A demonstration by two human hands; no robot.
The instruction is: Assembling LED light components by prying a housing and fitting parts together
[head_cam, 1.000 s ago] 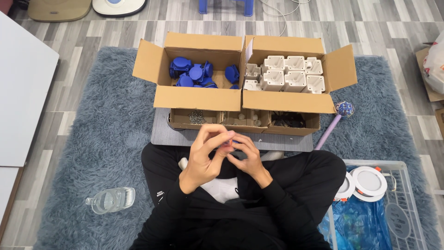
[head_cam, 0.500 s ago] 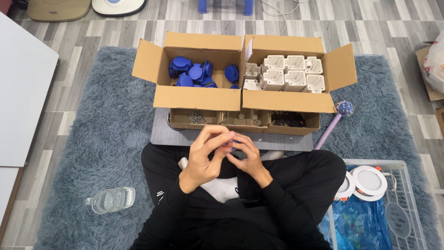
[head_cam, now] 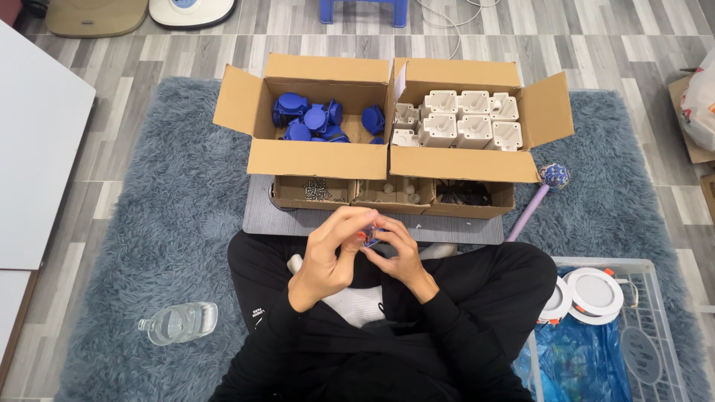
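I sit cross-legged on a grey shaggy rug. My left hand (head_cam: pixel 331 257) and my right hand (head_cam: pixel 398 253) meet over my lap, both closed around a small blue part (head_cam: pixel 370 237) that is mostly hidden by my fingers. In front of me stands a cardboard box (head_cam: pixel 320 158) holding several blue parts (head_cam: pixel 313 119), and beside it a second cardboard box (head_cam: pixel 462 162) with several cream-white square parts (head_cam: pixel 465 119).
A low compartment tray (head_cam: pixel 393 195) with screws and small pieces sits on a grey board (head_cam: pixel 261 216). A plastic water bottle (head_cam: pixel 179 324) lies at my left. A clear crate (head_cam: pixel 655 350) with round white lamps (head_cam: pixel 592 292) is at my right; a purple wand (head_cam: pixel 536 201) lies nearby.
My hands have stayed together over my lap; only the fingers have shifted slightly around the small part.
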